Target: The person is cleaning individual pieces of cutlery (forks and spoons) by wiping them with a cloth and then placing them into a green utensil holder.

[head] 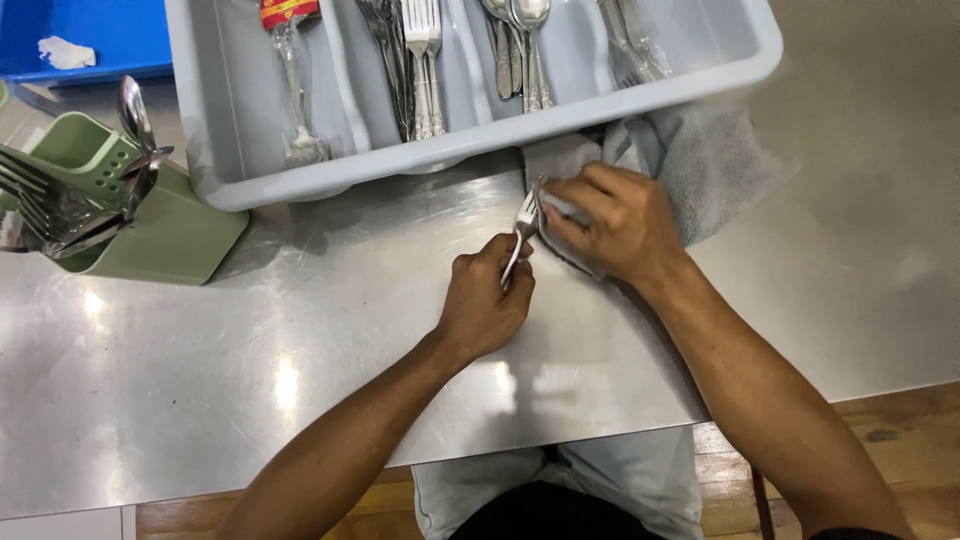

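- While I polish, the shiny stainless-steel table [300, 400] carries everything; its near edge runs just above my lap, with bare metal open to the left of my forearms for moving.
- At the far edge sits the grey plastic cutlery tray [215, 120], with forks and spoons sorted in its compartments, close above my hands, so I judge strokes should stay low and short.
- Towards the far left corner stands the pale green plastic utensil holder [170, 235], well apart.
- Under the tray's right end the grey cloth [710, 165] spreads out.
- My right hand [610, 225] pinches cloth round the tines.
- My left hand [485, 305] is closed on the handle of the small steel fork [520, 235], near the table's middle.
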